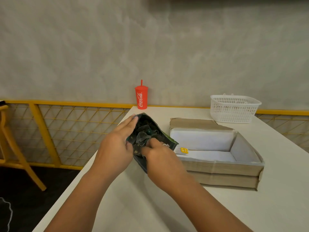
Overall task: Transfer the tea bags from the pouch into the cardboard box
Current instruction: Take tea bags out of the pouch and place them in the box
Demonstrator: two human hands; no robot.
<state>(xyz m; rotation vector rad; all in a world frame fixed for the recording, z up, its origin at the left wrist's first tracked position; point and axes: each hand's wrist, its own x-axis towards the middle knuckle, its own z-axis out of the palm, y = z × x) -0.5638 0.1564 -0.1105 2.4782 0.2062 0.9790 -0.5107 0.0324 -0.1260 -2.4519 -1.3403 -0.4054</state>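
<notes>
A dark green pouch is held above the white table, its mouth open toward me. My left hand grips the pouch's left edge, thumb inside the rim and fingers along the outside. My right hand reaches into the mouth, and its fingertips pinch a tea bag among several inside. To the right, an open cardboard box with white inner walls sits on the table. One tea bag with a yellow tag lies in its near left corner.
A red Coca-Cola cup with a straw stands at the table's far edge. A white plastic basket sits behind the box. A yellow railing and a wooden chair are left of the white table.
</notes>
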